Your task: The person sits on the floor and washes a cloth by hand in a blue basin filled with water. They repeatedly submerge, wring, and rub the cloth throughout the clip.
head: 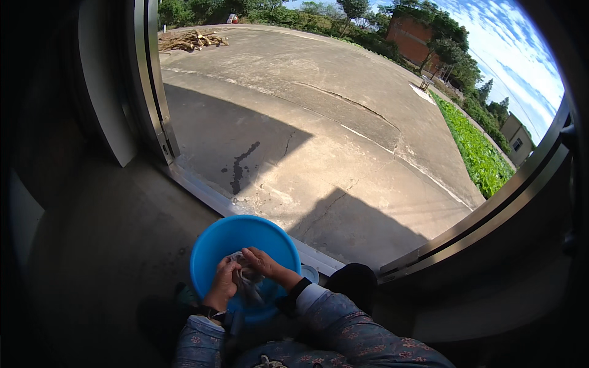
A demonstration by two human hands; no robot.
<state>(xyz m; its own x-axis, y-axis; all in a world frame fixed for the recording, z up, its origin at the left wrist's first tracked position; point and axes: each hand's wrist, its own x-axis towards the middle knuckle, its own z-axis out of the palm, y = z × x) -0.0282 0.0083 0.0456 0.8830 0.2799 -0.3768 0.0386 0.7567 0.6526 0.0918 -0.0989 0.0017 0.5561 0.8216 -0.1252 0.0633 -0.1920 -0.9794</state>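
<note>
A blue plastic basin (202,257) stands on the floor before me, just inside the door sill. Over it, my left hand (224,281) grips a wet-looking greyish cloth (251,285) near its upper end. My right hand (261,262) lies on the top of the same cloth from the right, its fingers meeting those of my left hand. The lower part of the cloth hangs down into the basin. Folds of cloth hide some fingertips, and my arms cover part of the near rim.
A pale round lid or dish (310,274) lies right of the basin. The metal door sill (202,193) runs behind it, between metal door frames (152,83). Outside lies cracked concrete with a wet streak (238,168), a pile of cut branches (193,41) and green plants (474,147).
</note>
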